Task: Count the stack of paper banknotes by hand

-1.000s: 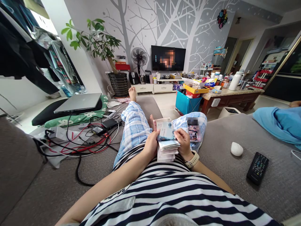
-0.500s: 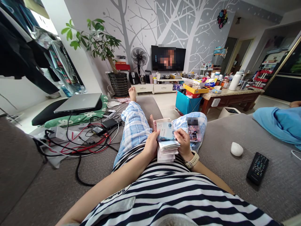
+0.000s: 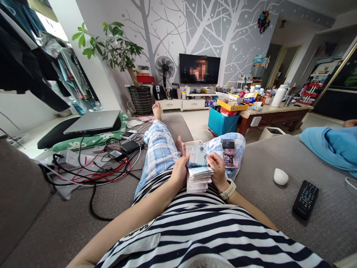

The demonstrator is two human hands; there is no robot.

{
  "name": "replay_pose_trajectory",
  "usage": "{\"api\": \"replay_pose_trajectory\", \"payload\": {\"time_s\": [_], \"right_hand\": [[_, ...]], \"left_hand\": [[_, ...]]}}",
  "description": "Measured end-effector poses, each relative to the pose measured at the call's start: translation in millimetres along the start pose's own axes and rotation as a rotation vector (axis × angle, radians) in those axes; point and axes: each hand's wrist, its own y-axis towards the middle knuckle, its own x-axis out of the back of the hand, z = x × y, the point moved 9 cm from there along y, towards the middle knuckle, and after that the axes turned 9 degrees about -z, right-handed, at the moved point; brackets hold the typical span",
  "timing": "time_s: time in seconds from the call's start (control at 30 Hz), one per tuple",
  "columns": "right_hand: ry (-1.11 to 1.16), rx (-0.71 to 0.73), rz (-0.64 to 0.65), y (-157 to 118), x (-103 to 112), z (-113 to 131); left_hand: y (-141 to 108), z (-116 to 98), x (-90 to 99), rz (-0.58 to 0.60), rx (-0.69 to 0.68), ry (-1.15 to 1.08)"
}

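Between my two hands, above my lap, is a stack of banknotes, folded over so that its lower ends fan towards me. A pale blue note lies uppermost, with pinkish notes showing behind and below. My left hand is closed on the stack's left edge, thumb on top. My right hand, with a cream watch on its wrist, pinches the right edge between thumb and fingers. The fingers under the notes are hidden. A phone with a lit, partly blurred screen rests on my right leg.
On the sofa to my right lie a white rounded object, a black remote control and blue cloth. Tangled cables and a closed laptop are at my left. A cluttered table stands ahead on the right.
The upper blue note has shifted very slightly in my fingers. Both hands keep their grip in the same place.
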Motion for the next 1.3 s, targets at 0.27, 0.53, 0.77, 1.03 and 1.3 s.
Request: {"api": "replay_pose_trajectory", "payload": {"time_s": [0.27,0.53,0.77,1.03,1.3], "right_hand": [[-0.008,-0.004,-0.002,-0.6,-0.1,0.3],[-0.008,-0.007,0.001,-0.1,-0.8,0.9],[-0.002,-0.002,0.001,0.5,-0.1,-0.8],[-0.013,0.002,-0.001,1.0,0.0,-0.1],[-0.024,0.011,0.003,1.2,-0.1,-0.1]], "left_hand": [[-4.1,-3.4,-5.0,0.034,0.002,-0.014],[-1.2,-2.7,2.2,-0.029,-0.025,0.035],[-3.2,-7.1,-1.0,-0.01,-0.031,0.027],[-4.7,-8.6,-5.7,0.027,-0.011,0.004],[-2.5,-3.1,-5.9,0.024,0.023,-0.037]]}}
